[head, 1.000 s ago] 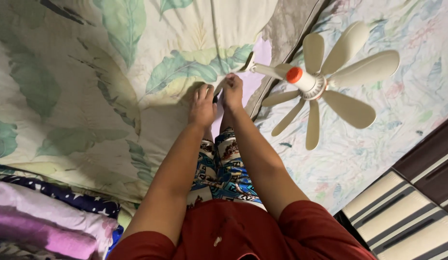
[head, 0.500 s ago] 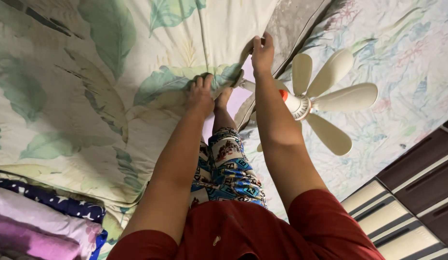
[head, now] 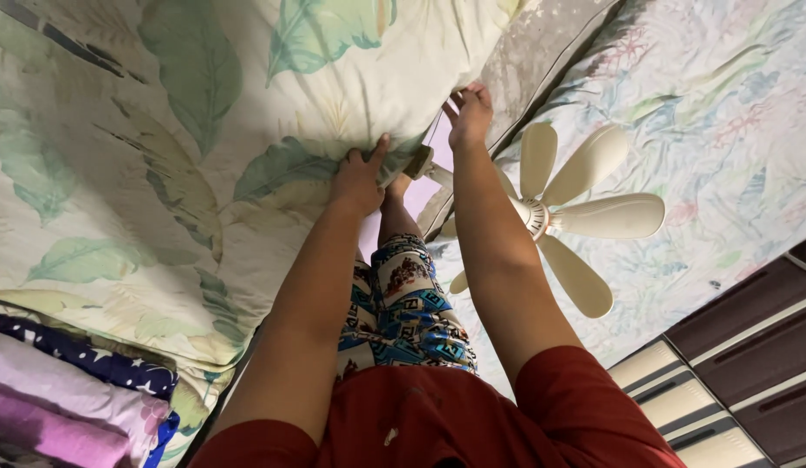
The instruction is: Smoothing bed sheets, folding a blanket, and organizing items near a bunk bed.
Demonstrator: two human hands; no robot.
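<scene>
Up by the mattress edge, right hand (head: pixel 471 114) has climbed higher than a second ago — fingers pinching the leaf-print sheet (head: pixel 247 130) corner, left hand (head: pixel 360 178) fingers pressed together gripping its fold beside the fan (head: pixel 576 217).

A bedroom at home: leaf-print bedding (head: pixel 160 173), folded blankets (head: pixel 65 399) and a cream fan (head: pixel 568 217).

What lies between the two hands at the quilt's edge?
In the head view, between the left hand and right hand lie the leaf-print quilt's edge and a pale fan's stem.
</scene>
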